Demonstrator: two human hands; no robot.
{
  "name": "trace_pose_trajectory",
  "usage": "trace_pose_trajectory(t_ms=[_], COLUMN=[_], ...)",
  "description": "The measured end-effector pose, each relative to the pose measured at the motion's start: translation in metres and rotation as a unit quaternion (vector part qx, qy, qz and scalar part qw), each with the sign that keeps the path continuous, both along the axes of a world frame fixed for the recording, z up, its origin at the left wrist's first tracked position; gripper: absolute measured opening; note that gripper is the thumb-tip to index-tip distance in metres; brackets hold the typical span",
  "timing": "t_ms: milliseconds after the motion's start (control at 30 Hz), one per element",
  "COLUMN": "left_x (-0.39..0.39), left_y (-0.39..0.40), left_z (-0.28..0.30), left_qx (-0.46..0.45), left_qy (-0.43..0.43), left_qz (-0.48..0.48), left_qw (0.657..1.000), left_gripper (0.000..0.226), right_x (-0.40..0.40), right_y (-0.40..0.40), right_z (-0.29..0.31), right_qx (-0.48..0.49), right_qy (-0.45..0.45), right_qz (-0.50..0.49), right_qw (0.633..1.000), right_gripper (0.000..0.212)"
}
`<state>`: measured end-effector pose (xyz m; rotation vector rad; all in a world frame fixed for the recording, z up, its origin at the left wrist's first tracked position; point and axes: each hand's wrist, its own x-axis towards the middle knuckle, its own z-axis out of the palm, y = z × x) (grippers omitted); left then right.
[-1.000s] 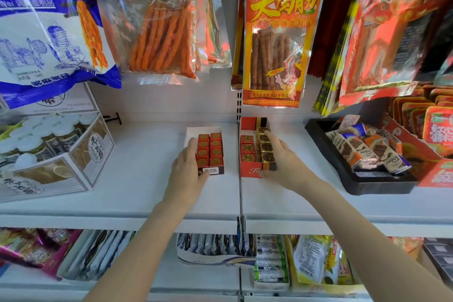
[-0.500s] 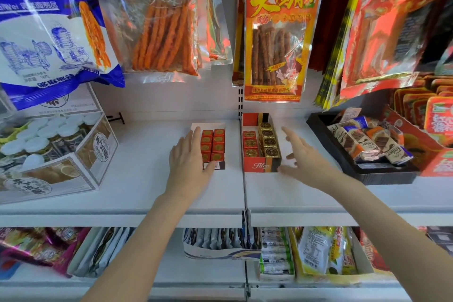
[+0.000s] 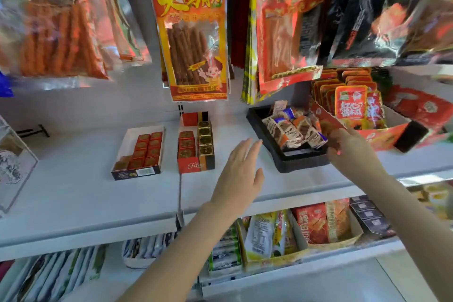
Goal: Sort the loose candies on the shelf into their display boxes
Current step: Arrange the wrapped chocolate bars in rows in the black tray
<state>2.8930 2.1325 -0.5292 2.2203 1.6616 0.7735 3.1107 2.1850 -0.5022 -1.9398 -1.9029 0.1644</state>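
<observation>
- You have three candy containers on the white shelf [image 3: 73, 193]: a flat white box [image 3: 138, 153] on the left, a red and black box [image 3: 196, 146] just right of it, and a black tray [image 3: 284, 162] further right.
- The white box holds about nine red square candies [image 3: 146, 149] in two columns, with bare cardboard at its far end.
- The red and black box holds three red squares and four gold ones, side by side in two columns.
- The black tray holds a loose heap of wrapped candies [image 3: 294, 130]; they overlap too much to count.
- The two boxes sit close together with a narrow gap; a wider strip of bare shelf separates the red and black box from the tray.
- The tray's near wall sits back from the shelf's front edge, and an orange box [image 3: 382, 133] stands against its right side.
- Your left hand [image 3: 241, 174] hovers open over that bare strip, fingers straight, pointing at the tray's left corner and touching nothing.
- Your right hand [image 3: 348, 148] is at the tray's near right corner, fingers curled at the rim; you cannot tell whether it grips the tray or a candy.
</observation>
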Motion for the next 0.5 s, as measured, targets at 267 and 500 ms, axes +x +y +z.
trace_pose_trajectory(t_ms=[267,500], left_x=[0.046,0.03], left_y=[0.031,0.025], left_z=[-0.004,0.001], left_qx=[-0.153,-0.163], left_qy=[-0.11,-0.117], left_qz=[-0.009,0.0], left_qw=[0.982,0.98], left_gripper=[0.051,0.044], right_x=[0.009,0.004], right_y=[0.016,0.015], right_z=[-0.011,-0.012], right_qx=[-0.119,-0.135], right_qy=[0.083,0.112], right_qz=[0.106,0.16], right_qw=[0.984,0.972], right_gripper=[0.07,0.069])
